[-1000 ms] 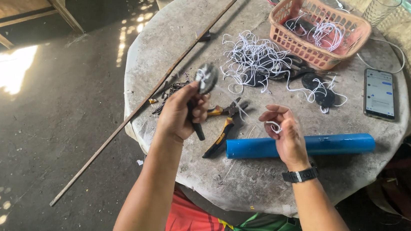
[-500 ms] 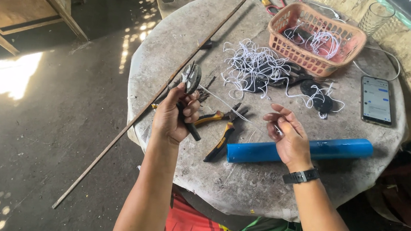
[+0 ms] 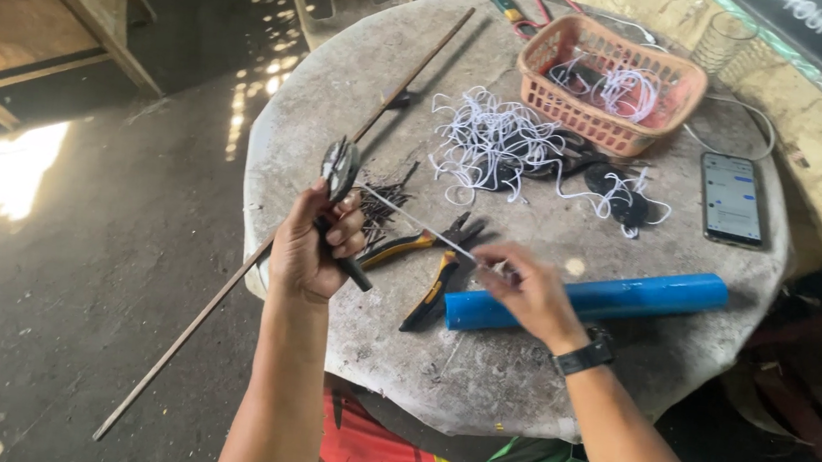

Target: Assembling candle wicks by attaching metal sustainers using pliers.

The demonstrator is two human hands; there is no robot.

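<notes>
My left hand [image 3: 314, 247] grips a dark-handled plier-like tool [image 3: 342, 169], its metal head raised above the left edge of the round stone table [image 3: 516, 392]. A thin white strand [image 3: 422, 224] runs from the tool's head down to my right hand [image 3: 526, 292], which pinches its other end. My right wrist wears a black watch [image 3: 585, 356]. Just beyond my right hand lies a blue tube [image 3: 605, 298]. Yellow-handled pliers [image 3: 432, 273] rest on the table between my hands.
A tangle of white cords and black pieces [image 3: 529, 157] lies mid-table. An orange basket [image 3: 611, 85] with more cords stands at the back. A phone [image 3: 733, 199] lies at the right. A long thin stick [image 3: 258, 256] leans across the table's left edge to the floor.
My left hand has lifted the tool higher and nearer. My right hand has drawn the white strand taut from the tool's head toward the blue tube.
</notes>
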